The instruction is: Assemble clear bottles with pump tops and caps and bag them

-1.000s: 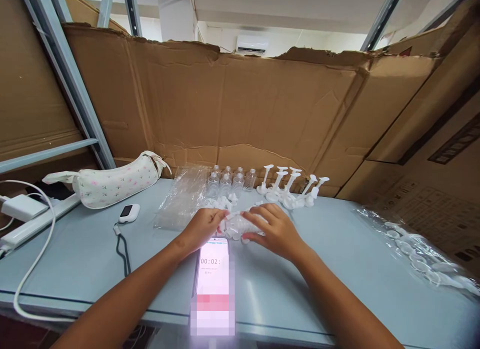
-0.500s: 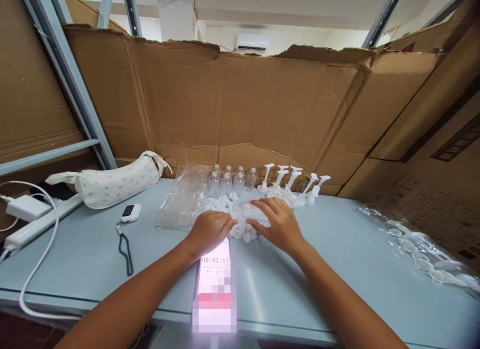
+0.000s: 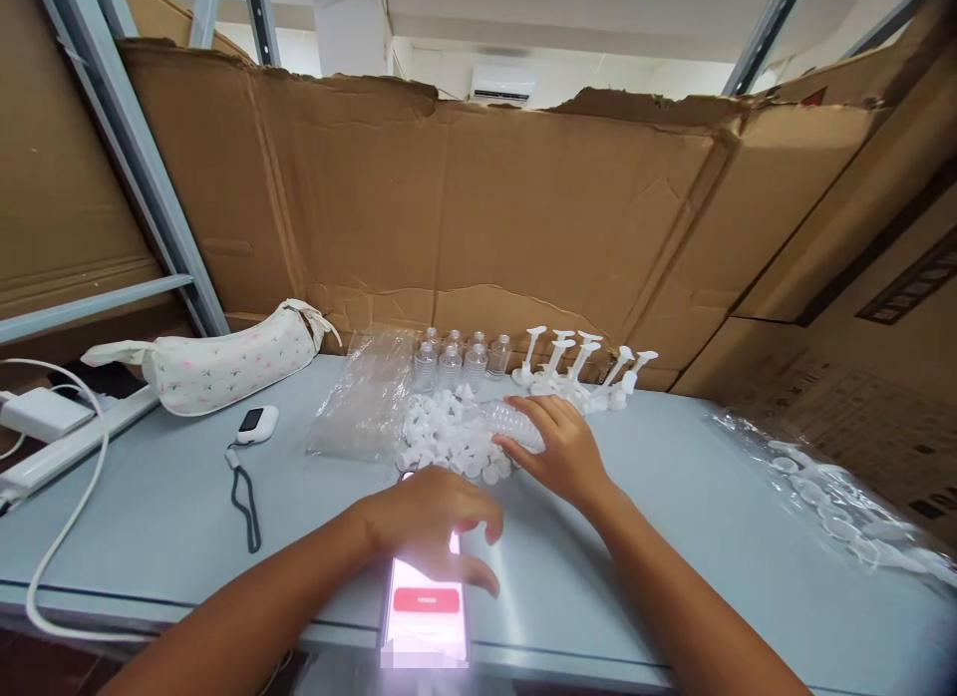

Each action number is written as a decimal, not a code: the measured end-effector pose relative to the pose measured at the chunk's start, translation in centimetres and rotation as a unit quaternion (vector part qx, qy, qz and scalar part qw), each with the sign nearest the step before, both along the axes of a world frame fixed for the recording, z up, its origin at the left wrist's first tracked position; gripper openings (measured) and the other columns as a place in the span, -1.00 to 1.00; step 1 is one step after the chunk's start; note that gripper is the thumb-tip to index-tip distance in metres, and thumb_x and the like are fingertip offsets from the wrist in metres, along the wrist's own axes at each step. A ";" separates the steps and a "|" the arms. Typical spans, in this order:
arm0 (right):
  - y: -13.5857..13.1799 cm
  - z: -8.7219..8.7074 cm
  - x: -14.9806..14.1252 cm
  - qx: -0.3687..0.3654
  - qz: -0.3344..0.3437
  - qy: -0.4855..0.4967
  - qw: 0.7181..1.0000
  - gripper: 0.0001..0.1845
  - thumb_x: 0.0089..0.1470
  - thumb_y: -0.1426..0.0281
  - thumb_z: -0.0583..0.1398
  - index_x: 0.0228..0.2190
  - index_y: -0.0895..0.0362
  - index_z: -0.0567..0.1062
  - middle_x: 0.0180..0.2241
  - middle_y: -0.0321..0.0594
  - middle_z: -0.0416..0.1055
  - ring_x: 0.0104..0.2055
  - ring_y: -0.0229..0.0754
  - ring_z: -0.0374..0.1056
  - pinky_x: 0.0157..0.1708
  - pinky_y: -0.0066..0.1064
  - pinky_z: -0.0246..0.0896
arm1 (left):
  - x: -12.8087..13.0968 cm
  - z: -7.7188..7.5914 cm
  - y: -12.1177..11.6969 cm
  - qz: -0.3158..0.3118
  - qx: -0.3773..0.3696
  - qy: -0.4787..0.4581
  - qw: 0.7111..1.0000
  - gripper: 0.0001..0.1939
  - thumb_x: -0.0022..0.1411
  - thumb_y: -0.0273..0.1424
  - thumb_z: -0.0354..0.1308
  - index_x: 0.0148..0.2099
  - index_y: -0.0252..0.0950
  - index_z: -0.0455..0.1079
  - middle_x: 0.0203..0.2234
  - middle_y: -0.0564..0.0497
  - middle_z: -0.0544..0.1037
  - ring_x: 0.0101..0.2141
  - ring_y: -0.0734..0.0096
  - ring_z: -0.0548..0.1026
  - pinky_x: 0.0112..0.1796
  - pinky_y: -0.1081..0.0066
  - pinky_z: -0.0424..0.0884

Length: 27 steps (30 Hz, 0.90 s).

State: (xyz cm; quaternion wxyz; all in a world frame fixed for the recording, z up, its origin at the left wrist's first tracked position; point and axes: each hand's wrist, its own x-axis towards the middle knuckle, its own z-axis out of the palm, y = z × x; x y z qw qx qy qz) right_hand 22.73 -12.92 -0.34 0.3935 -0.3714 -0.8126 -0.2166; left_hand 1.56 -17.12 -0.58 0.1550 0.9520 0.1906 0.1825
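Observation:
My left hand (image 3: 434,524) hovers over a lit phone (image 3: 425,611) lying at the table's front edge, fingers spread and curled a little, holding nothing. My right hand (image 3: 557,447) lies flat on a clear plastic bag (image 3: 508,422) beside a heap of small white caps (image 3: 447,439), fingers stretched out. Behind the heap stand several small clear bottles (image 3: 460,359) and several white pump heads (image 3: 579,369).
A flat clear bag (image 3: 363,397) lies left of the caps. A floral pouch (image 3: 224,362), a small white device with a cord (image 3: 254,424) and a white charger with cable (image 3: 41,414) sit at left. Another bag of white parts (image 3: 837,502) lies at right. Cardboard walls (image 3: 523,207) surround the table (image 3: 186,497).
My left hand has left the cap heap and drawn back toward me over the phone. The right hand has stayed on the bag. The phone screen has changed.

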 end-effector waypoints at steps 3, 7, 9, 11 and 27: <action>0.0 -0.1 0.0 -0.006 0.000 0.002 1.000 -0.59 0.06 0.16 0.19 -0.10 0.12 0.40 -0.29 -0.12 0.45 -0.27 -0.06 0.34 -0.26 -0.23 0.22 | -0.2 0.6 0.2 0.036 0.002 0.001 0.999 -0.77 0.06 -0.18 0.23 -0.35 -0.22 0.39 -0.56 0.13 0.45 -0.53 0.51 0.37 -0.44 0.50 0.21; 0.1 -0.1 0.1 -0.008 -0.004 0.009 1.000 -0.60 0.05 0.18 0.20 -0.10 0.11 0.39 -0.28 -0.12 0.47 -0.25 -0.05 0.35 -0.24 -0.22 0.22 | -0.5 1.3 0.5 0.084 0.013 -0.011 0.996 -0.86 0.17 -0.30 0.13 -0.39 -0.24 0.39 -0.56 0.11 0.47 -0.51 0.50 0.39 -0.40 0.50 0.23; 0.2 -0.1 0.2 -0.004 -0.004 0.015 1.000 -0.60 0.05 0.19 0.20 -0.09 0.10 0.39 -0.26 -0.12 0.47 -0.23 -0.04 0.36 -0.23 -0.21 0.21 | -0.7 1.3 0.8 0.110 0.018 -0.014 0.994 -0.86 0.18 -0.32 0.11 -0.38 -0.24 0.40 -0.56 0.11 0.48 -0.51 0.50 0.39 -0.41 0.49 0.23; 0.3 -0.1 0.2 -0.003 -0.004 0.021 1.000 -0.61 0.05 0.20 0.20 -0.09 0.09 0.38 -0.24 -0.12 0.48 -0.21 -0.03 0.36 -0.22 -0.20 0.21 | -0.8 1.2 1.1 0.133 0.022 -0.011 0.991 -0.86 0.19 -0.32 0.10 -0.37 -0.23 0.41 -0.55 0.11 0.49 -0.50 0.49 0.40 -0.42 0.49 0.23; 4.9 -1.2 0.9 -0.184 -0.021 0.311 0.932 -0.51 -0.01 0.15 0.19 -0.11 0.13 0.24 -0.21 -0.05 0.40 -0.26 -0.10 0.37 -0.40 -0.29 0.32 | -1.2 0.3 2.7 0.215 0.178 0.063 0.958 -0.81 0.27 -0.36 0.01 -0.40 -0.27 0.33 -0.53 0.08 0.50 -0.46 0.41 0.45 -0.39 0.40 0.25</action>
